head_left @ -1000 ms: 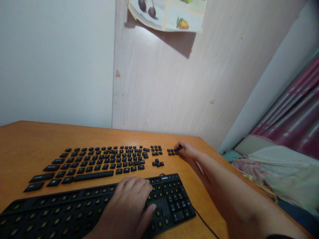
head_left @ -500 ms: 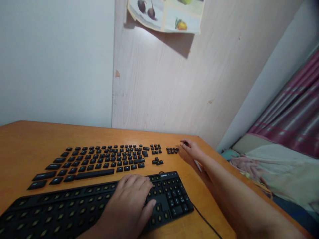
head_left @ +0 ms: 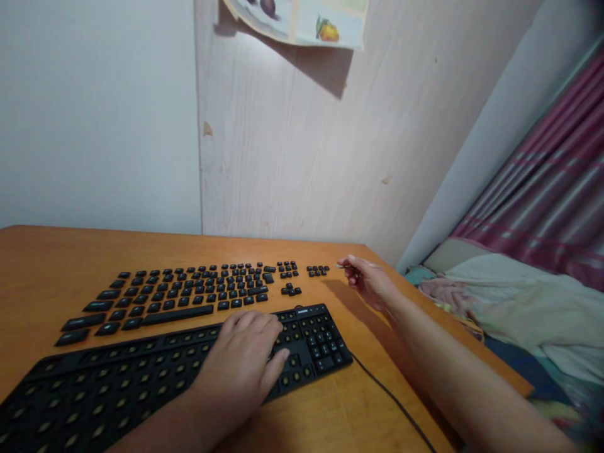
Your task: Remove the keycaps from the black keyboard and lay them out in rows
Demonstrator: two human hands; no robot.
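My left hand (head_left: 248,352) lies palm down over the black keyboard (head_left: 189,352), its fingers resting on the board and its thumb apart. Most of the keyboard shows bare pale switch stubs, while the number pad (head_left: 325,343) at its right end still carries keycaps. My right hand (head_left: 370,283) is raised above the table's right side, fingers pinched round a thin tool with a pale tip (head_left: 340,265); its exact kind is hard to make out. Just left of that tip, a small group of keycaps (head_left: 318,271) lies on the table.
Loose black keycaps (head_left: 189,289) lie in keyboard-like rows behind the keyboard, with a long space bar (head_left: 178,314) in front. A cable (head_left: 391,396) runs off toward the front right. The wooden table (head_left: 70,245) meets a wall behind; a bed with bedding (head_left: 509,302) stands at right.
My right hand has drawn back from the small keycap group and turned, with the thin tool's tip now showing. The dark piece at its fingertips no longer shows. My left hand stays on the keyboard.
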